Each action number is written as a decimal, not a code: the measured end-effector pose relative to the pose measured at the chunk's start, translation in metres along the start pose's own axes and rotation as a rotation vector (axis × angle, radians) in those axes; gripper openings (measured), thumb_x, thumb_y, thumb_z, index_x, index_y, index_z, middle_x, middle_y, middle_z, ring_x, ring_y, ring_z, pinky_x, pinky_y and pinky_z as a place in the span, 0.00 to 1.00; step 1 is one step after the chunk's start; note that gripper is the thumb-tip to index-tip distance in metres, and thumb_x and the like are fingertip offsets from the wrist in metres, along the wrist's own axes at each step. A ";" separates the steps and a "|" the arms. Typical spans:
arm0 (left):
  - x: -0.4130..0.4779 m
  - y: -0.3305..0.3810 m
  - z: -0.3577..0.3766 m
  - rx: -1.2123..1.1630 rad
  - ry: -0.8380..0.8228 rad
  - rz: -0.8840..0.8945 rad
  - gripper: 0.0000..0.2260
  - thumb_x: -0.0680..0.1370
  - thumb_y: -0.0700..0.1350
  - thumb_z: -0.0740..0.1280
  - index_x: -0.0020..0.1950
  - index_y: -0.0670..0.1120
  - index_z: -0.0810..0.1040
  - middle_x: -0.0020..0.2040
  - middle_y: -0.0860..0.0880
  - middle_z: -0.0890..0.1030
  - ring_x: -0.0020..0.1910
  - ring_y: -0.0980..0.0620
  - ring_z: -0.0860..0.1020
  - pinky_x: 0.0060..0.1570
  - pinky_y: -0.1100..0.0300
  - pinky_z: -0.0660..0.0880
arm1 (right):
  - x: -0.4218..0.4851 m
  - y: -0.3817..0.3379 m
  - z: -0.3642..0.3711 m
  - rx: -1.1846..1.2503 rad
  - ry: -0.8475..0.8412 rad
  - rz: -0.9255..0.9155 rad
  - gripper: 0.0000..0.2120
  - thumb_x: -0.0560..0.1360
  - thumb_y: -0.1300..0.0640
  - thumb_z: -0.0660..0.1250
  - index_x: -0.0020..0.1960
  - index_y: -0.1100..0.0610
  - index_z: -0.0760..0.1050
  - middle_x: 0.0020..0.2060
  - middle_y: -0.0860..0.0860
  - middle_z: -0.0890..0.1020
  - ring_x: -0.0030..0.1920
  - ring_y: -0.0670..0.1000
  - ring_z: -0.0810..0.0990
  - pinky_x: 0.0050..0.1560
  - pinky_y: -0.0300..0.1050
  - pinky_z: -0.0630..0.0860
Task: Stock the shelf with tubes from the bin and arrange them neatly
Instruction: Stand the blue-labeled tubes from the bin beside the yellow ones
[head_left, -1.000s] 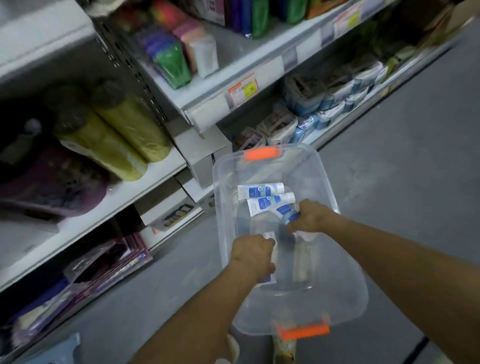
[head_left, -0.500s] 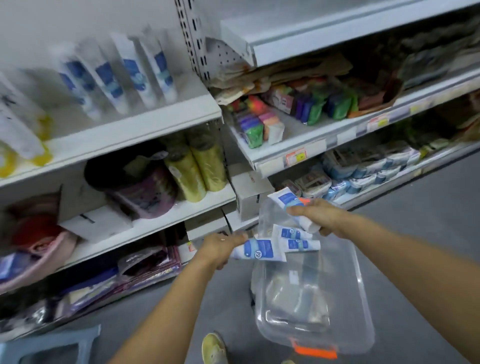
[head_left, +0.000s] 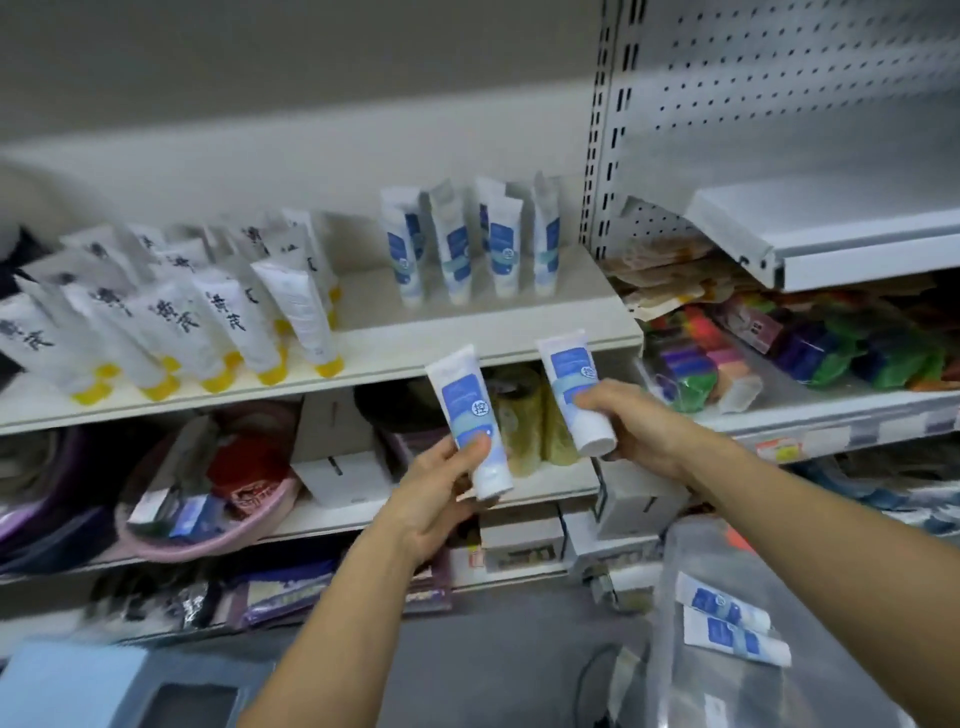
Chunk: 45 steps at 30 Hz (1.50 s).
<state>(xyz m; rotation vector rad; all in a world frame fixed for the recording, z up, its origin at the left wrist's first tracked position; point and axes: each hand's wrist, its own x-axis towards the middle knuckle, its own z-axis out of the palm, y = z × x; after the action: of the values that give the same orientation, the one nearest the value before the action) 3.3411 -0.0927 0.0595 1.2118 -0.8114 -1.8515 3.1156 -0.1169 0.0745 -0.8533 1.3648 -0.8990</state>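
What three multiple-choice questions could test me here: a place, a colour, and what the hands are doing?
1. Where do the stocked blue-labelled tubes stand? A. On the floor. B. On the shelf, right of the black-lettered tubes. C. In a pink basket.
2. What colour are the black-lettered tubes' caps? A. Red. B. Green. C. Yellow.
3. What are the left hand and right hand doing? A. Each grips one tube. B. Both hang empty. C. Both lift the bin.
B: they stand cap-down at its right end. C: yellow shows at their bases. A: left tube in one, right tube in the other.
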 end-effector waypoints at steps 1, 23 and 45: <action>0.005 0.012 -0.009 0.077 0.037 0.064 0.12 0.75 0.43 0.68 0.58 0.44 0.79 0.47 0.47 0.84 0.42 0.51 0.82 0.43 0.56 0.79 | 0.008 -0.011 0.014 -0.035 -0.023 -0.041 0.05 0.75 0.60 0.66 0.51 0.56 0.74 0.39 0.54 0.81 0.35 0.51 0.80 0.30 0.42 0.75; 0.058 0.100 -0.112 0.445 0.264 0.465 0.17 0.69 0.40 0.77 0.57 0.47 0.80 0.48 0.51 0.85 0.45 0.56 0.83 0.44 0.66 0.78 | 0.196 -0.082 0.176 -0.526 0.150 -0.559 0.21 0.66 0.62 0.77 0.56 0.55 0.76 0.48 0.49 0.83 0.49 0.50 0.82 0.55 0.49 0.79; 0.069 0.103 -0.022 0.698 0.464 0.619 0.20 0.67 0.51 0.76 0.56 0.52 0.75 0.49 0.52 0.81 0.47 0.54 0.79 0.50 0.53 0.78 | 0.089 -0.063 0.129 -0.696 -0.099 -0.630 0.22 0.65 0.47 0.73 0.55 0.53 0.71 0.50 0.48 0.80 0.49 0.49 0.79 0.51 0.48 0.78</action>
<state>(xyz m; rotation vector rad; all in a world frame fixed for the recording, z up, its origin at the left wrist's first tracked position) 3.3700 -0.2056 0.1061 1.4929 -1.4132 -0.7518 3.2425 -0.2258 0.0982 -1.9101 1.3502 -0.8234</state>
